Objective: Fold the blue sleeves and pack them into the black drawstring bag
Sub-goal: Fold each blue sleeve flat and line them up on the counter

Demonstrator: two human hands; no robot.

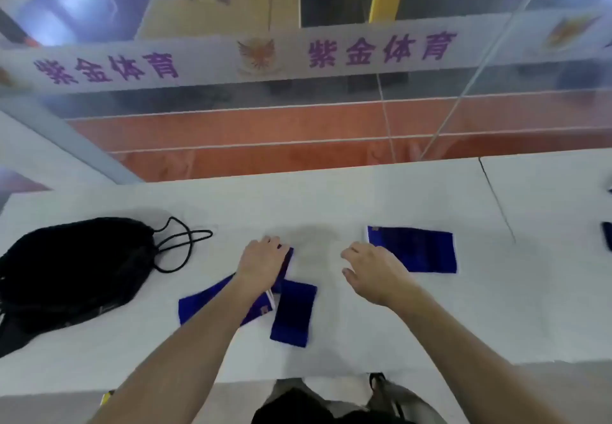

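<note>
The left hand (pixel 261 259) covers one end of a blue sleeve (pixel 198 304), grip unclear; the right hand (pixel 374 273) hovers loose-fingered beside a folded sleeve (pixel 420 250).

The left hand (pixel 261 258) and right hand (pixel 374 271) are bare. The left forearm (pixel 185 351) and right forearm (pixel 463 341) are also bare, uncovered down to the picture's lower edge. Below the near edge of the tabletop (pixel 331 198), a black garment (pixel 298 407) covers the middle of the body. Further right along that edge, and also below it, is pale grey-beige cloth (pixel 407 400) with a thin black strap (pixel 377 380) across it. Blur hides any seams, prints or fastenings, and whether the strap belongs to the clothing cannot be told.
</note>
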